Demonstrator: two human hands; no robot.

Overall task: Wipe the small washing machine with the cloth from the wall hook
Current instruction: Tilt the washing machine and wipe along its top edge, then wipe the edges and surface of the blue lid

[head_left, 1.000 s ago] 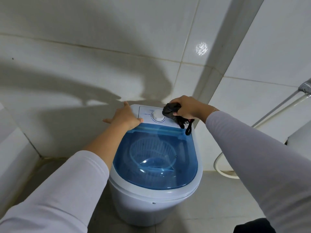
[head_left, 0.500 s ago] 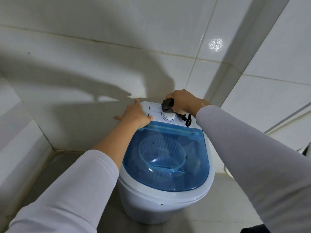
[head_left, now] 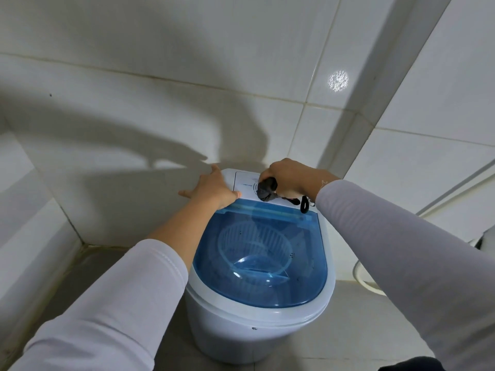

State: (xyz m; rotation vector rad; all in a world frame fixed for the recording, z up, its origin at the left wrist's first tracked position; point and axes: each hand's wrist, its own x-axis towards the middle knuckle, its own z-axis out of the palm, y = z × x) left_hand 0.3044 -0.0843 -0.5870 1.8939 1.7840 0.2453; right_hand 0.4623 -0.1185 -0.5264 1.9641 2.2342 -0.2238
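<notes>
A small white washing machine (head_left: 235, 333) with a see-through blue lid (head_left: 308, 277) stands on the floor against the tiled wall. My right hand (head_left: 290, 175) grips a bunched dark cloth (head_left: 266, 189) and presses it onto the white control panel (head_left: 245, 184) at the back of the machine, over the dial. A dark loop of the cloth (head_left: 304, 206) hangs below my wrist. My left hand (head_left: 213, 188) rests flat, fingers spread, on the back left corner of the machine's top.
Tiled walls (head_left: 160, 103) meet in a corner on the left and a boxed column (head_left: 375, 103) rises at the right. A white hose (head_left: 367, 282) curls on the grey floor to the right of the machine.
My right hand has slid the cloth leftward across the control panel and now covers the dial. My left hand stays on the same corner.
</notes>
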